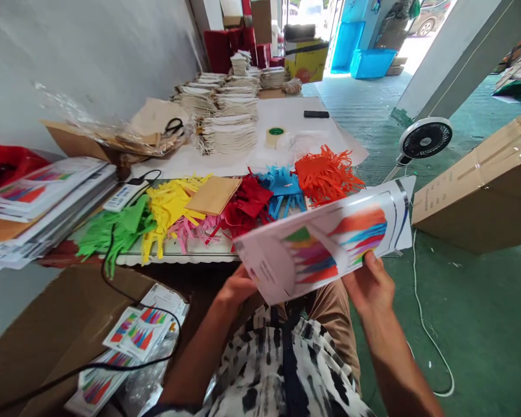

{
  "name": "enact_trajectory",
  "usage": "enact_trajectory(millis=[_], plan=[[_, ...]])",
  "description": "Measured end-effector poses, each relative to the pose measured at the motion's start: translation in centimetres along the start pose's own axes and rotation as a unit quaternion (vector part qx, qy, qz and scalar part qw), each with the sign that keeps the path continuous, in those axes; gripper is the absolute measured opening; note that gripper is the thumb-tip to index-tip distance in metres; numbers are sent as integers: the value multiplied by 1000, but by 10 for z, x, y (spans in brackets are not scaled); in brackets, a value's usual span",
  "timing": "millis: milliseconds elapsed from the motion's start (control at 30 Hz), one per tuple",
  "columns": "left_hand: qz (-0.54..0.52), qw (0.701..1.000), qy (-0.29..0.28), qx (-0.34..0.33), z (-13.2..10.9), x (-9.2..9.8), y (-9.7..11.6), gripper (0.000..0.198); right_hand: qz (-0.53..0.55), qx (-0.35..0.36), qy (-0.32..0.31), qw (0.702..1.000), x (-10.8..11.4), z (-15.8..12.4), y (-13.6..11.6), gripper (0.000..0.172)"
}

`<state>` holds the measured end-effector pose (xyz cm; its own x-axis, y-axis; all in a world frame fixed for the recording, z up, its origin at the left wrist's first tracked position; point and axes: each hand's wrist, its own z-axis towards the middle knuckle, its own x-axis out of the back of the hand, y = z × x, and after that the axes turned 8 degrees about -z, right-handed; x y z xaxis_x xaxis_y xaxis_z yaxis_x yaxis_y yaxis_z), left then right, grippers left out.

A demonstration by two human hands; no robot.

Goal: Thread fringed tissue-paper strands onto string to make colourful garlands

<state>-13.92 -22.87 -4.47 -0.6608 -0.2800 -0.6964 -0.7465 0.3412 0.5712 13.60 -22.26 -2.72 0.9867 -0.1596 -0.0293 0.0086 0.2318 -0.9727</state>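
- The left hand (238, 286) is pinching the near left end of a glossy printed card (325, 249), its fingers partly hidden behind the card.
- The right hand (369, 284) is gripping the card's lower right edge, its fingers (369, 269) closed narrowly around it.
- The card is tilting up in front of the person, just past the table (173, 256), and is showing tapered stripes of orange, blue, red and green.
- Beyond it, fringed paper tassels in orange (327, 176), blue (282, 185), red (245, 202), yellow (167, 211) and green (115, 231) are lying on the table beside a kraft envelope (213, 195).
- Stacked printed sleeves (47, 200) are sitting at the table's left end.
- Loose printed cards (141, 333) are lying on a cardboard box (47, 324) below the left hand.
- Bundled paper stacks (230, 110), scissors (173, 126) and a tape roll (275, 137) are resting farther along the table.
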Motion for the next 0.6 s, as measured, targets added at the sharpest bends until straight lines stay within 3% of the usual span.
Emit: enact_trajectory(millis=[67, 133, 200, 233, 300, 433, 500, 600], plan=[[1, 999, -45, 0, -2, 8, 28, 68, -1, -32, -61, 998, 14, 0, -3, 48], [47, 985, -167, 13, -6, 7, 43, 92, 10, -96, -123, 988, 9, -7, -5, 48], [119, 965, -232, 31, -11, 2, 40, 98, 20, -155, -169, 973, -6, -19, -6, 48], [144, 960, -237, 35, -15, -1, 33, 94, 23, -173, -179, 968, -15, -25, -7, 46], [137, 970, -203, 10, -22, -2, 16, 77, 24, -175, -172, 969, -29, -39, -10, 40], [91, 990, -50, -93, -31, 6, -9, 47, -42, -108, -121, 986, -40, -60, -16, 46], [108, 984, -1, -141, -34, 12, -12, 44, -96, -93, -84, 987, -41, -68, -19, 36], [160, 974, 16, -159, -39, 16, -13, 44, -153, -95, -52, 982, -40, -80, -20, 23]])
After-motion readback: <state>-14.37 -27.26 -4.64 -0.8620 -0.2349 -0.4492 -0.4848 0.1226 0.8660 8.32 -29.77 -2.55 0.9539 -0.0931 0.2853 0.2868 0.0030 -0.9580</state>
